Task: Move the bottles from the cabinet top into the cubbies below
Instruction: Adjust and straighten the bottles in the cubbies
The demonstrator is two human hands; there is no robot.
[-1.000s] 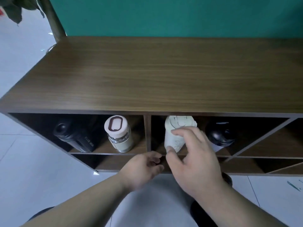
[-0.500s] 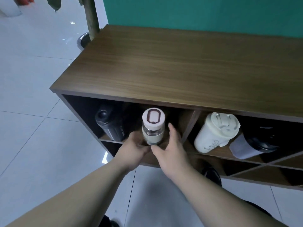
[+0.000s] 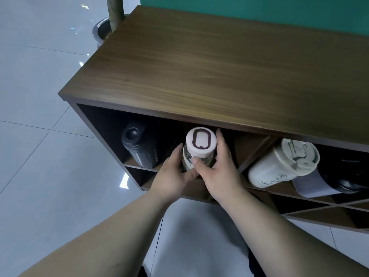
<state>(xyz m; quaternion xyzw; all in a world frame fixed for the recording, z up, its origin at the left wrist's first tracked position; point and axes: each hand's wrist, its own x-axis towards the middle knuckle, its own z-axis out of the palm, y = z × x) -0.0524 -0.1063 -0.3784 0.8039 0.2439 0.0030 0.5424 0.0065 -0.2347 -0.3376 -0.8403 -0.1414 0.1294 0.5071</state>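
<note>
The wooden cabinet top is bare. In the left cubby stands a glass bottle with a cream lid, held from both sides: my left hand grips its left side, my right hand wraps its right side and front. A black bottle stands to its left in the same cubby. In the cubby to the right a cream tumbler leans leftward, and a grey-and-black bottle lies beside it.
A wooden divider separates the two cubbies. Diagonal shelves run below on the right. A metal pot with a trunk stands on the tiled floor by the cabinet's far left corner. A teal wall is behind.
My view has swung left and closer. My right hand left the cream tumbler and both hands closed around the cream-lidded glass bottle in the left cubby.
</note>
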